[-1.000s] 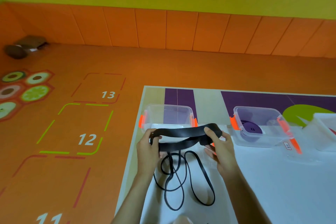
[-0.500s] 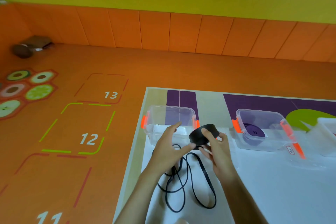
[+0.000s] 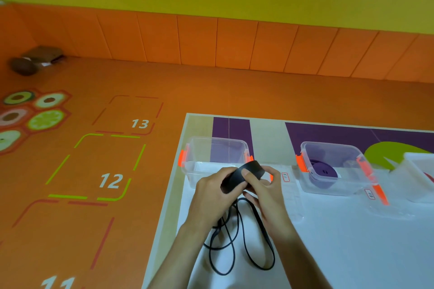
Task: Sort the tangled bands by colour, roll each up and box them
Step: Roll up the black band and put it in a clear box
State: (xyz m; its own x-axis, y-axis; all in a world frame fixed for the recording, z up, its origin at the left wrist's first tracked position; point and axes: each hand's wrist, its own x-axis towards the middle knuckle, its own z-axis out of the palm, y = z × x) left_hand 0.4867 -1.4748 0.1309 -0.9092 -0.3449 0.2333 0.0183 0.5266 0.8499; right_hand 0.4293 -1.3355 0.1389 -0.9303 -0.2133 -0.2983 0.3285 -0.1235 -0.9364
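Both hands hold a wide black band (image 3: 242,176), partly rolled into a coil, just in front of an empty clear box (image 3: 216,157) with orange clips. My left hand (image 3: 213,192) grips the coil's left end; my right hand (image 3: 263,187) pinches it with the thumb on top. Thin black bands (image 3: 239,241) lie looped on the white table below the hands. A second clear box (image 3: 335,169) to the right holds a rolled purple band (image 3: 323,171).
A white table (image 3: 352,241) lies on an orange floor with numbered squares. A third white container (image 3: 420,176) is cut off at the right edge. A brown object (image 3: 35,60) lies on the floor at far left, by the wall.
The wide black band, stretched between both hands a second ago, has been wound into a coil. My left hand let go briefly, then came back to grip the coil.
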